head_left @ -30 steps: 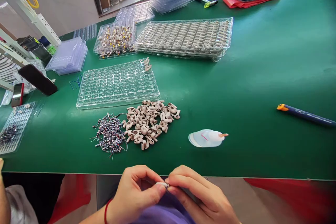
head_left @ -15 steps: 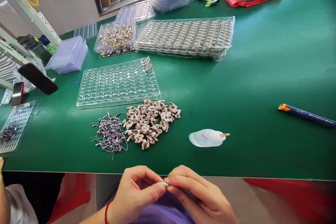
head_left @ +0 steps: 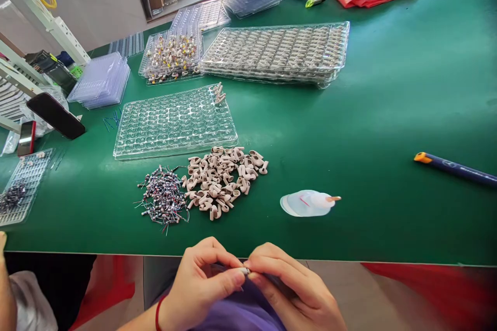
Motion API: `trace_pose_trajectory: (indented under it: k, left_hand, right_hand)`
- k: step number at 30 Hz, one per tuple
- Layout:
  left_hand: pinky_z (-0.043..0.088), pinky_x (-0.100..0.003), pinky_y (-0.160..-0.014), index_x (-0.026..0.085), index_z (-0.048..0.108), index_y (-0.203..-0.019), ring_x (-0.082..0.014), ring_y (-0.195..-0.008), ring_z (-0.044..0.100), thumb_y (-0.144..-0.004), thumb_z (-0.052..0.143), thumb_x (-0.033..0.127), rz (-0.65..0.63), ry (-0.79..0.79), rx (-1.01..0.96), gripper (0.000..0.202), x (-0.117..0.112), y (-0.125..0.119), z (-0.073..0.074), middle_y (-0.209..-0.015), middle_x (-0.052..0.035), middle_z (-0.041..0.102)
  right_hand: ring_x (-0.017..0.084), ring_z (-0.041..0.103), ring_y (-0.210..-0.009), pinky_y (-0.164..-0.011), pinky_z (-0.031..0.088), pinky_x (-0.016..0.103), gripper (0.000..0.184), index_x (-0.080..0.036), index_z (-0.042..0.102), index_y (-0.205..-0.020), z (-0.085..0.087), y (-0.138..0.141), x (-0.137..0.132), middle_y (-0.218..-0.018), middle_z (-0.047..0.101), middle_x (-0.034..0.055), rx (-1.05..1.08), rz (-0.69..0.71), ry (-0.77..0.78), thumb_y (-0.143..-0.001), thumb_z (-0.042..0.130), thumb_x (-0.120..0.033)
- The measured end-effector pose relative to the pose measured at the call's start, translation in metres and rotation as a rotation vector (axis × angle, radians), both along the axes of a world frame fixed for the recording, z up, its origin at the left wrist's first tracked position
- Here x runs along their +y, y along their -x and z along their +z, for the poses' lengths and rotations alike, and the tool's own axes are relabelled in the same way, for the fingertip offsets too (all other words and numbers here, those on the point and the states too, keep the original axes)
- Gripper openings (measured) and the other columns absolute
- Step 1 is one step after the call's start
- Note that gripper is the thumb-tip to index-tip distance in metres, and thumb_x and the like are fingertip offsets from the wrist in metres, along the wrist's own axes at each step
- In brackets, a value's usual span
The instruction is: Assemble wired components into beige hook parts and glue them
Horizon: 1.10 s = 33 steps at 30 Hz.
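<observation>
Just off the table's front edge, my left hand (head_left: 209, 276) pinches a small pale earbud shell (head_left: 244, 271) between thumb and forefinger. My right hand (head_left: 289, 282) meets it there, its fingertips closed at the shell's end, where a tiny dark part shows; most of what they grip is hidden. Beyond the hands lies a heap of beige earbud shells (head_left: 223, 181). Left of that heap is a tangle of small wired components (head_left: 163, 196). A clear plastic tray (head_left: 174, 124) behind them carries a few shells in its far right corner.
A squeeze bottle (head_left: 308, 203) lies on its side to the right, with a dark blue pen-shaped tool (head_left: 454, 168) farther off. Filled trays (head_left: 275, 54) are stacked at the back. A phone (head_left: 56, 115) leans at left; another person's arm (head_left: 5, 289) shows lower left.
Both hands stay together at the shell, with slight finger shifts. My right hand has moved a little to the left, and a dark bit now shows at the shell's end.
</observation>
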State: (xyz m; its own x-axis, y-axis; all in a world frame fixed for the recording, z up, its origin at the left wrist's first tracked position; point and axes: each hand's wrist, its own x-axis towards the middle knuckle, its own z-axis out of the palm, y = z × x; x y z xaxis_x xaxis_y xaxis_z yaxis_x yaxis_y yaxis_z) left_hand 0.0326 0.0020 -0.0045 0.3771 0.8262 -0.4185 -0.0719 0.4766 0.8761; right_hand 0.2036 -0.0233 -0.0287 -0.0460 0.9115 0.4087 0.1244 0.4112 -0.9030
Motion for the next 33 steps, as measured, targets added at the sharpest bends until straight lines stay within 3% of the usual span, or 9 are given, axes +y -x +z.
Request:
trace_pose_trajectory:
  k: [10, 18, 24, 25, 27, 29, 30, 32, 33]
  left_hand:
    - [0.046, -0.023, -0.059, 0.019, 0.079, -0.077, -0.0087, -0.059, 0.056, -0.071, 0.081, 0.042, 0.0, 0.004, 0.008, 0.024, -0.001, 0.0, -0.001, -0.074, -0.0001, 0.053]
    - [0.042, -0.025, -0.062, 0.017, 0.077, -0.075, -0.0122, -0.065, 0.052, -0.074, 0.078, 0.04, 0.011, -0.116, 0.121, 0.024, -0.003, 0.0, -0.003, -0.072, -0.0022, 0.055]
    - [0.044, -0.024, -0.06, 0.017, 0.076, -0.074, -0.012, -0.064, 0.054, -0.073, 0.078, 0.039, 0.014, -0.081, 0.123, 0.022, -0.003, 0.002, -0.004, -0.074, -0.002, 0.056]
    - [0.045, -0.024, -0.059, 0.017, 0.076, -0.073, -0.0115, -0.063, 0.055, -0.073, 0.078, 0.039, 0.022, -0.071, 0.125, 0.022, -0.002, 0.003, -0.004, -0.073, -0.0015, 0.055]
    - [0.045, -0.022, -0.057, 0.016, 0.074, -0.071, -0.0102, -0.06, 0.055, -0.072, 0.078, 0.038, 0.046, -0.049, 0.135, 0.023, -0.002, 0.005, -0.004, -0.073, -0.0004, 0.054]
    - [0.045, -0.022, -0.057, 0.015, 0.073, -0.071, -0.0095, -0.058, 0.056, -0.072, 0.078, 0.037, 0.074, -0.031, 0.161, 0.023, -0.001, 0.007, -0.004, -0.072, 0.0003, 0.055]
    - [0.045, -0.021, -0.057, 0.015, 0.072, -0.071, -0.0094, -0.058, 0.056, -0.072, 0.078, 0.036, 0.088, -0.028, 0.182, 0.022, -0.001, 0.009, -0.005, -0.071, 0.0004, 0.056]
    - [0.044, -0.021, -0.056, 0.015, 0.071, -0.071, -0.0094, -0.058, 0.055, -0.072, 0.077, 0.033, 0.116, -0.04, 0.239, 0.02, -0.002, 0.012, -0.006, -0.07, 0.0002, 0.057]
    - [0.044, -0.02, -0.055, 0.014, 0.07, -0.071, -0.0093, -0.058, 0.054, -0.072, 0.076, 0.032, 0.129, -0.056, 0.274, 0.018, -0.002, 0.014, -0.007, -0.069, 0.0, 0.058]
  right_hand:
    - [0.014, 0.064, -0.065, -0.057, 0.056, 0.022, 0.013, -0.021, 0.067, -0.095, -0.001, 0.001, -0.001, -0.074, 0.068, 0.0034, 0.037, -0.015, 0.027, -0.091, 0.058, -0.013]
    - [0.014, 0.065, -0.065, -0.056, 0.056, 0.021, 0.014, -0.022, 0.068, -0.095, -0.004, 0.001, 0.0, -0.073, 0.068, 0.0032, 0.027, -0.019, 0.03, -0.09, 0.059, -0.012]
    - [0.015, 0.067, -0.064, -0.056, 0.057, 0.022, 0.011, -0.022, 0.069, -0.095, -0.004, 0.001, -0.003, -0.074, 0.069, 0.0039, -0.008, -0.02, 0.044, -0.091, 0.06, -0.016]
    - [0.015, 0.068, -0.066, -0.056, 0.057, 0.022, 0.012, -0.022, 0.069, -0.097, -0.006, -0.002, -0.004, -0.076, 0.069, 0.004, -0.032, -0.058, 0.041, -0.091, 0.06, -0.017]
    - [0.016, 0.067, -0.07, -0.06, 0.057, 0.024, 0.013, -0.023, 0.069, -0.098, -0.012, -0.011, -0.005, -0.081, 0.068, 0.0039, -0.087, -0.281, 0.004, -0.087, 0.065, -0.017]
    - [0.017, 0.065, -0.078, -0.069, 0.054, 0.028, 0.022, -0.025, 0.068, -0.1, -0.017, -0.023, 0.0, -0.092, 0.065, 0.0039, -0.117, -0.671, -0.063, -0.08, 0.073, -0.018]
    - [0.02, 0.065, -0.086, -0.074, 0.054, 0.031, 0.034, -0.026, 0.066, -0.105, -0.019, -0.03, 0.005, -0.099, 0.064, 0.0049, -0.1, -0.832, -0.119, -0.074, 0.08, -0.022]
    - [0.03, 0.058, -0.114, -0.086, 0.051, 0.041, 0.068, -0.027, 0.052, -0.131, -0.021, -0.043, 0.015, -0.128, 0.056, 0.0119, -0.107, -0.832, 0.014, -0.07, 0.082, -0.035]
    - [0.033, 0.055, -0.119, -0.086, 0.051, 0.043, 0.077, -0.026, 0.045, -0.139, -0.023, -0.049, 0.021, -0.137, 0.051, 0.0145, -0.169, -0.807, 0.096, -0.072, 0.08, -0.043]
